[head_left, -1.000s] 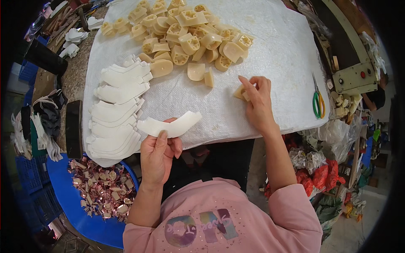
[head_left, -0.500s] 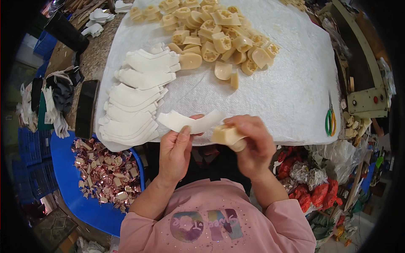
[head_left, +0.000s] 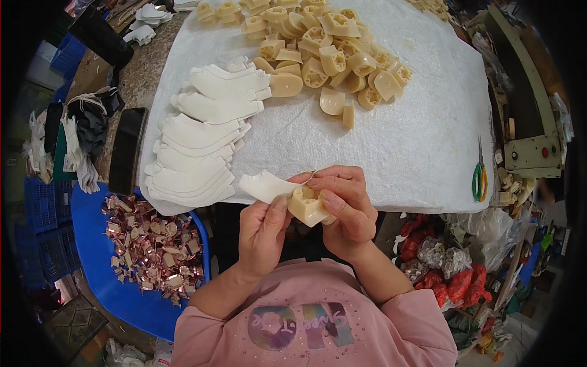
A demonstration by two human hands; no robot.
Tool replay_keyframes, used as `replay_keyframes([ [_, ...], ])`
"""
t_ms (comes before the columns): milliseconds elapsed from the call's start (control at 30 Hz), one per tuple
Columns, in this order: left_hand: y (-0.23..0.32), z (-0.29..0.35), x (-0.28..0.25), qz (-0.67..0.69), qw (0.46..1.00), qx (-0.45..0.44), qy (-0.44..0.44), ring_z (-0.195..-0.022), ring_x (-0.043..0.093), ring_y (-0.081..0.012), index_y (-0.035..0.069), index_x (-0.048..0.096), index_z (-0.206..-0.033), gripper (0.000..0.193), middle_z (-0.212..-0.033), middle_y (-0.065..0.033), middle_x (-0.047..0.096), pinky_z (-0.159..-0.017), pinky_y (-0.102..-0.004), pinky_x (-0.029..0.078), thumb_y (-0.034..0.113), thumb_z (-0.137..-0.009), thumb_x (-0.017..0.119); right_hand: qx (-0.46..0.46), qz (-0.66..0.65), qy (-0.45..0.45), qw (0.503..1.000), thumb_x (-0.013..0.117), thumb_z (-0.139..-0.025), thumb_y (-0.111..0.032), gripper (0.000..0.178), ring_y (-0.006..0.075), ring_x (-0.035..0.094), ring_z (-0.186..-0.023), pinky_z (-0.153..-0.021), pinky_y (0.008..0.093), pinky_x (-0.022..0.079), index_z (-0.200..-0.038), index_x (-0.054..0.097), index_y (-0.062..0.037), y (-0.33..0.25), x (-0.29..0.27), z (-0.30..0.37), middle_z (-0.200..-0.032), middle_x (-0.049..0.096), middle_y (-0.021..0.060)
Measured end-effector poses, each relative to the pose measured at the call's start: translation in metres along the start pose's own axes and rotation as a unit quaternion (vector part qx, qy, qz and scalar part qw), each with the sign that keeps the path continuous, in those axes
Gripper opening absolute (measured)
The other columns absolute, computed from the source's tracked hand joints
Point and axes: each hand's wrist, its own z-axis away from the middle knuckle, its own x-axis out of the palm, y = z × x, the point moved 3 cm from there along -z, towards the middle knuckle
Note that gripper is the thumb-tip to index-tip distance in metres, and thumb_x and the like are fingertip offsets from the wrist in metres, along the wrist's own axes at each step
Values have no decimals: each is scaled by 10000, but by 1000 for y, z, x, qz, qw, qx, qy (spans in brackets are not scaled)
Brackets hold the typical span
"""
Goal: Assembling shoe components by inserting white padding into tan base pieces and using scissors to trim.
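My left hand [head_left: 262, 237] pinches a curved white sheet piece [head_left: 263, 185] beside a cream plastic block [head_left: 307, 207] that looks like a shoe heel. Fingers of my right hand [head_left: 351, 214] close round the heel and press the white piece's far end against its side. That end is mostly hidden by the fingers. To the left lie overlapping rows of matching white pieces [head_left: 189, 182]. Farther back on the table, a heap of similar cream heels [head_left: 330, 60] is spread out, several showing hollow undersides.
A white woven sheet [head_left: 422, 140] covers the table. Scissors [head_left: 480, 177] with green and orange handles lie at its right edge. A dark phone [head_left: 127, 150] rests at the left. Below stands a blue tub [head_left: 101, 275] of pinkish metallic pieces [head_left: 156, 244]. Red bags [head_left: 465, 284] lie lower right.
My right hand has brought the cream heel left against the white piece. My hands, apart before, now meet around both. The white piece's right end has gone behind my fingers.
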Motion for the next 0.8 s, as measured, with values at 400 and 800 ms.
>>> replay_keyframes([
  [400, 5, 1, 3, -197, 970, 135, 39, -966, 595, -163, -109, 518, -1174, 377, -1126, -171, 605, -836, -264, 450, 163, -969, 355, -34, 120, -6, 992, 669, -597, 34, 468, 244, 473, -757, -652, 361, 371, -1037, 553, -74, 2, 0, -5, -925, 619, 85],
  [800, 21, -2, -6, -415, 887, 183, 91, -590, 399, -56, -62, 611, -947, 175, -801, -40, 585, -512, -208, 317, 65, -915, 495, 35, 244, -205, 947, 641, -563, -74, 235, 215, 467, -775, -728, 448, 241, -769, 545, -133, -14, -5, -23, -743, 452, 12],
])
